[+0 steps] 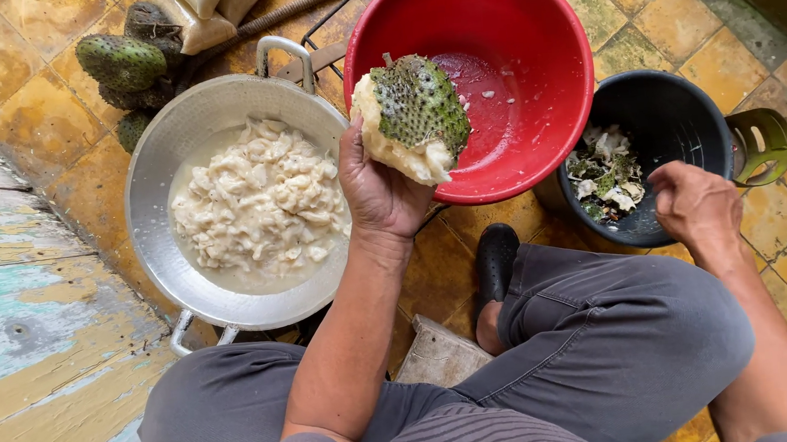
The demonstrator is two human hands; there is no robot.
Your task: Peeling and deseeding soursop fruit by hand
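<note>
The left hand (377, 190) grips a partly peeled soursop, a spiky green fruit with white pulp laid bare along its lower and left side (412, 118); the fingers wrap round it from beneath and the thumb lies up its left edge, so the hand is closed firmly on it. The fruit hangs over the near rim of a large round red plastic basin (540, 72), which holds only a few white flecks and some wetness.

The right hand (695, 204) hovers at the near edge of a dark round plastic bucket with a pale green handle (672, 109); its fingers curl loosely downward, seen from the back, and I cannot tell whether anything is in them. Green skin scraps and white bits (605, 178) lie in the bucket's bottom.

To the left, a wide shiny metal pan with loop handles (155, 182) holds a good mound of white pulp pieces in milky juice (258, 203). Beyond it, several whole green soursops (124, 69) sit untouched on the yellow tiled floor (665, 17).

Judging by this, the work looks midway: plenty of pulp is gathered, the fruit in hand is roughly half skinned, and the whole ones remain
</note>
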